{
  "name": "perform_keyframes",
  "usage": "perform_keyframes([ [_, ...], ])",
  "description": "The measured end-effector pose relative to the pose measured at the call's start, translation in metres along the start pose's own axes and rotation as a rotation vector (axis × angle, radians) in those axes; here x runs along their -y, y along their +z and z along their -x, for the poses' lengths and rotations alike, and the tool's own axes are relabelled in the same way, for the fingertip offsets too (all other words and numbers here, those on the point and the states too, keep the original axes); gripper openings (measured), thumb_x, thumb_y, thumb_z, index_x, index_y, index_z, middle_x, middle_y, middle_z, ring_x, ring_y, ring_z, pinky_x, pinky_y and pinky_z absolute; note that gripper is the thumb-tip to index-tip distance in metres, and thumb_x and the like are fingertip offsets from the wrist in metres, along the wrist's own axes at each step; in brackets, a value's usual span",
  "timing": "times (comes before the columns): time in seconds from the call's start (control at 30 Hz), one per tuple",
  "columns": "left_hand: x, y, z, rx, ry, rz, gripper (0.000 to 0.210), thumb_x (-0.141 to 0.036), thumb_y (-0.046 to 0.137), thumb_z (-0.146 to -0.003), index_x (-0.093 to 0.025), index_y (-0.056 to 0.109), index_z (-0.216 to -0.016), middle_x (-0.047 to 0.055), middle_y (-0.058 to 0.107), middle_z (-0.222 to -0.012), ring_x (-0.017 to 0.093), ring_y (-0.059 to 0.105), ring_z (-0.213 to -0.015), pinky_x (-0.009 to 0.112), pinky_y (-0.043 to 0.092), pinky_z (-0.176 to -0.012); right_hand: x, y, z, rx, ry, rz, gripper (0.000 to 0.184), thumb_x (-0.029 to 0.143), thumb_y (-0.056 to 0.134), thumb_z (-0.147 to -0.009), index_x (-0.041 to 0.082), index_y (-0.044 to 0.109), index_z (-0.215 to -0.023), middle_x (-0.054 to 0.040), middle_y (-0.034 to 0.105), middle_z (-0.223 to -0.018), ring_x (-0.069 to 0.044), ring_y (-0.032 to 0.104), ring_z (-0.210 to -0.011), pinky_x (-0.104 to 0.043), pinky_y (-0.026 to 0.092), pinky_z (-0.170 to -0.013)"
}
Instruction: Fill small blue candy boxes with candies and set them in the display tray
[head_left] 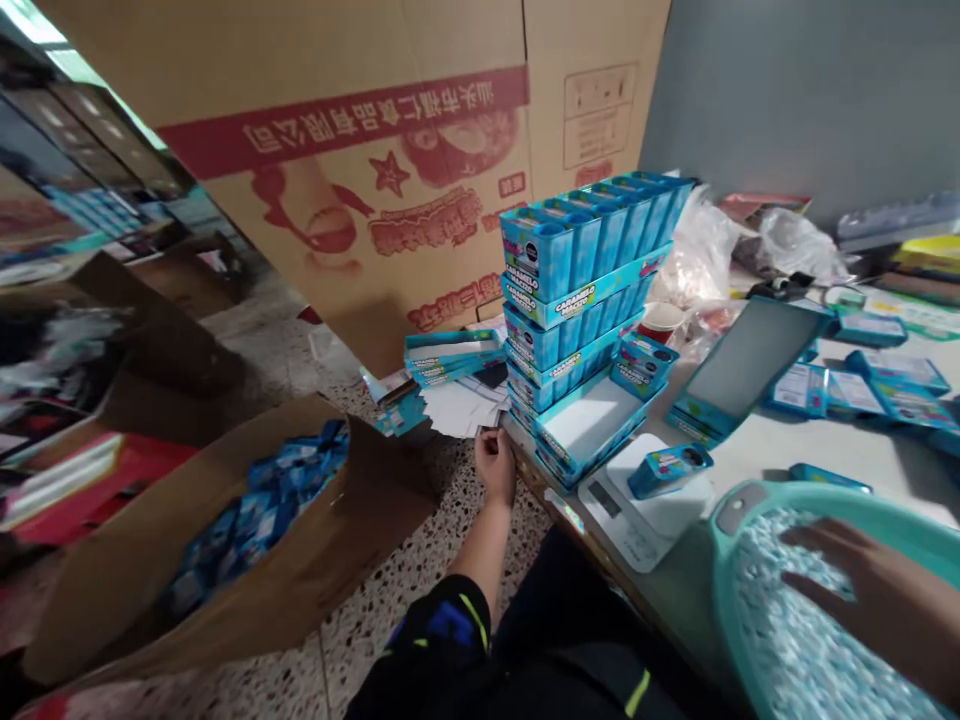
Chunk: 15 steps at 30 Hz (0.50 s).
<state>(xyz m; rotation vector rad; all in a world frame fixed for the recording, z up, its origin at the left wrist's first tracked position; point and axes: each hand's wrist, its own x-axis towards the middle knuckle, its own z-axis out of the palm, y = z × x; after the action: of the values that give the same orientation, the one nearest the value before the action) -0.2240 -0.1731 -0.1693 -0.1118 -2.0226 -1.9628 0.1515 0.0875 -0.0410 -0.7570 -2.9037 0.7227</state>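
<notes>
Wrapped candies (795,640), blue and white, are lying heaped in the teal basin (847,493) at the right of the view. Your right grip (877,590) is resting among them, thumb and fingers spread, candies showing in the gap; blur is hiding whether any are sitting under the palm.

Your left grip (496,468) is hanging near the edge of the tabletop (757,455), just beside the white sheets (461,408). Its fingers are curling partway in; you are showing nothing clear in it, and I cannot tell if it is pinching anything.

Between your hands, a small blue carton (670,470) is lying on the white kitchen scale (637,545); the readout is staying too small to read. Behind it, an open display tray (592,425) is carrying one carton (645,365) at its far end, right beside the tall stack of filled Caramelo Macizo trays (577,265).

Judging by this layout, you are portioning: probably gathering candies for weighing into a carton. The next move is likely calling for closing the right grip on a modest handful, freeing the left to steady the carton, and watching the scale. Overfilling the handful would be risking spills over the basin's rim.
</notes>
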Motion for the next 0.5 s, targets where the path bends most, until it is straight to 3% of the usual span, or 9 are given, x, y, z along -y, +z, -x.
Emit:
perform_keyframes([
  [0.1,-0.001,0.002,0.000,-0.014,-0.004,0.025,0.041,-0.058,0.074,-0.084,-0.019,0.063,-0.078,-0.003,0.051,-0.066,0.012,0.046,-0.060,0.027,0.044,-0.064,0.001,0.021,0.016,0.150,0.023,-0.041,0.027,0.063,0.057,-0.078,0.051,0.074,-0.095,-0.0128,0.075,-0.110,-0.047,0.071,-0.103,-0.062,0.058,-0.086],
  [0.17,-0.001,0.004,-0.001,-0.018,-0.004,0.027,0.040,-0.056,0.074,-0.084,-0.018,0.062,-0.079,-0.003,0.051,-0.067,0.012,0.046,-0.062,0.027,0.045,-0.066,0.014,0.021,0.019,0.215,0.040,-0.020,0.028,0.054,0.055,-0.084,0.042,0.076,-0.100,-0.0121,0.076,-0.106,-0.043,0.073,-0.096,-0.058,0.059,-0.082],
  [0.3,0.000,0.009,-0.006,-0.001,0.004,0.009,0.034,-0.049,0.073,-0.087,-0.017,0.061,-0.082,-0.003,0.053,-0.073,0.012,0.050,-0.069,0.027,0.049,-0.076,0.047,-0.004,0.015,0.294,0.081,0.094,0.025,0.026,0.052,-0.089,0.021,0.075,-0.099,-0.0142,0.075,-0.097,-0.032,0.071,-0.089,-0.042,0.055,-0.084],
  [0.5,0.007,0.024,-0.016,-0.003,0.030,0.004,0.029,-0.042,0.071,-0.084,-0.017,0.055,-0.084,-0.004,0.053,-0.079,0.011,0.052,-0.075,0.029,0.048,-0.084,0.056,-0.026,0.012,0.319,0.078,0.102,0.016,0.018,0.055,-0.088,0.017,0.070,-0.083,-0.0087,0.071,-0.087,-0.023,0.064,-0.081,-0.033,0.044,-0.075],
])
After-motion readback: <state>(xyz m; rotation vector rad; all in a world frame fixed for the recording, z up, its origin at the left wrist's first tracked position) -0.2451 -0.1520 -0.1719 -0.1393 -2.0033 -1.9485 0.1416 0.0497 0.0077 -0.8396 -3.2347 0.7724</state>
